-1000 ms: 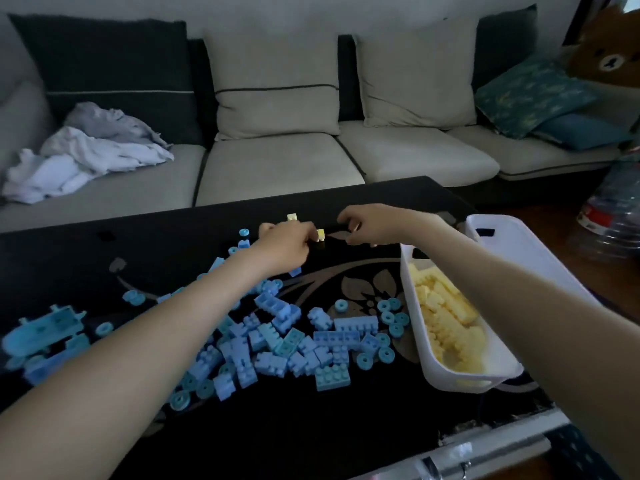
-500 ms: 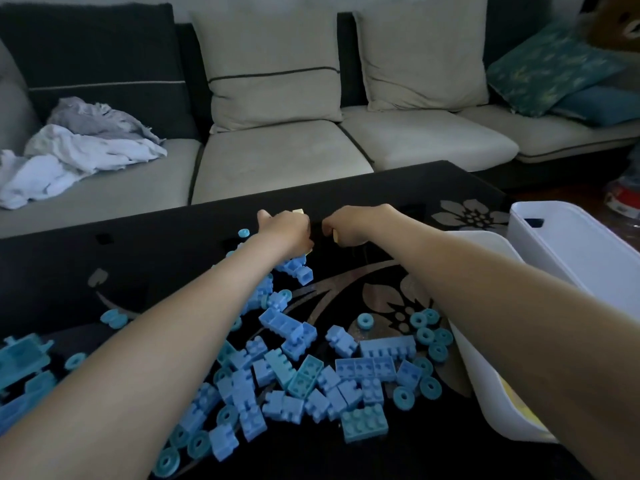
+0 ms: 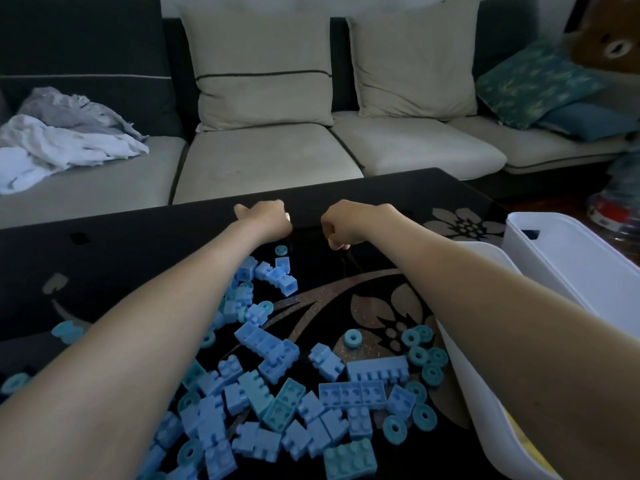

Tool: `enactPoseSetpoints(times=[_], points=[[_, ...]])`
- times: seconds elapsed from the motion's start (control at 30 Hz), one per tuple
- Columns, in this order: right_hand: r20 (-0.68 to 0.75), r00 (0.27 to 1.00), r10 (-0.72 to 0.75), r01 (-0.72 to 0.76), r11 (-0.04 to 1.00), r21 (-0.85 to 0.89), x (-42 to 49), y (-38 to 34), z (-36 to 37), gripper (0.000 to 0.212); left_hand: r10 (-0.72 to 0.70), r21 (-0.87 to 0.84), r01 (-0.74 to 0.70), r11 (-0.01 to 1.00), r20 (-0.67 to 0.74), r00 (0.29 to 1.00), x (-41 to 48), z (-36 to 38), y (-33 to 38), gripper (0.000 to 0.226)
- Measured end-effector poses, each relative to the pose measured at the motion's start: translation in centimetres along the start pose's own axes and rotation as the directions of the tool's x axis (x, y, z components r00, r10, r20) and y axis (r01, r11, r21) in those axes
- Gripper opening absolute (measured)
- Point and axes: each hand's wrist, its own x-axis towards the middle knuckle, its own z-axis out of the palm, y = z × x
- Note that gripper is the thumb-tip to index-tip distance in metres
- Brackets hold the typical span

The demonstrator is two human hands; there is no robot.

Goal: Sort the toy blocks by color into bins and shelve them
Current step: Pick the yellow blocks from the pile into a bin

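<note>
1. Left hand (image 3: 268, 220): lay at the far centre of the table (image 3: 138, 244). Its fingers were curled into a fist round a pale block (image 3: 287, 216), of which only a sliver showed at the knuckles.
2. Right hand (image 3: 346, 227): lay just right of the left hand and apart from it. Its fingers were curled downward, pinching a yellow block (image 3: 331, 241) that was mostly hidden.
3. Blue blocks (image 3: 277, 375): formed a loose heap across the near centre of the table, running from beneath the left forearm toward the right. A few lay farther off, just near of the left hand.
4. Blue rings (image 3: 422, 358): were scattered along the right edge of the heap, near the bin.
5. Near bin (image 3: 485, 265): was white and stood at the near right, partly under the right forearm. Sorted yellow blocks (image 3: 530, 452) showed inside.
6. Far bin (image 3: 571, 258): was white and stood just right of and beyond the near bin. Its contents could not be seen.
7. Table: was black and glossy, with a pale floral pattern.
8. Sofa (image 3: 263, 161): stood beyond the table's far edge. It carried two beige cushions (image 3: 263, 64), crumpled cloths (image 3: 62, 143) on the left seat and a teal pillow (image 3: 533, 77) at the right.
</note>
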Motion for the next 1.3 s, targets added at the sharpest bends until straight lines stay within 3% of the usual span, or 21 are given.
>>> enactPoseSetpoints(times=[0.13, 0.37, 0.57, 0.7, 0.8, 0.93, 1.13, 1.3], points=[[0.012, 1.0, 0.022, -0.023, 0.997, 0.072, 0.4, 0.4, -0.2, 0.02, 0.0, 0.029, -0.002, 1.0, 0.043, 0.999, 1.0, 0.7, -0.6, 0.026], [0.038, 0.997, 0.06, -0.065, 0.987, 0.145, 0.3, 0.5, -0.3, 0.019, 0.094, 0.031, -0.094, 0.995, -0.018, 0.995, -0.1, 0.5, 0.0, 0.015], [0.069, 0.996, 0.049, -0.051, 0.998, 0.032, -1.7, -0.3, -0.1, 0.022, 0.121, -0.038, -0.122, 0.992, -0.021, 0.992, -2.7, -0.4, 0.8, 0.013], [-0.062, 0.997, 0.053, -0.051, 0.998, 0.03, -4.9, -1.0, 0.6, 0.024, 0.131, -0.13, -0.135, 0.982, -0.043, 0.99, -6.2, -2.1, 2.7, 0.016], [-0.227, 0.967, 0.119, -0.056, 0.963, 0.265, -10.0, -0.9, -0.4, 0.028, 0.123, -0.229, -0.134, 0.964, -0.063, 0.99, -9.9, -3.4, 4.6, 0.015], [-0.429, 0.861, 0.275, -0.027, 0.865, 0.501, -18.8, 0.1, 0.2, 0.024, 0.079, -0.475, -0.066, 0.878, 0.008, 0.997, -15.0, -3.3, 7.6, 0.022], [-0.289, 0.85, 0.441, -0.255, 0.823, 0.508, -26.5, 2.2, 1.5, 0.026, 0.099, -0.525, -0.08, 0.847, 0.009, 0.995, -22.8, -1.8, 12.7, 0.02], [-0.061, 0.918, 0.391, -0.258, 0.709, 0.656, -30.4, 2.6, 3.4, 0.042, 0.091, -0.512, -0.092, 0.854, -0.029, 0.995, -25.0, -0.8, 14.3, 0.011]])
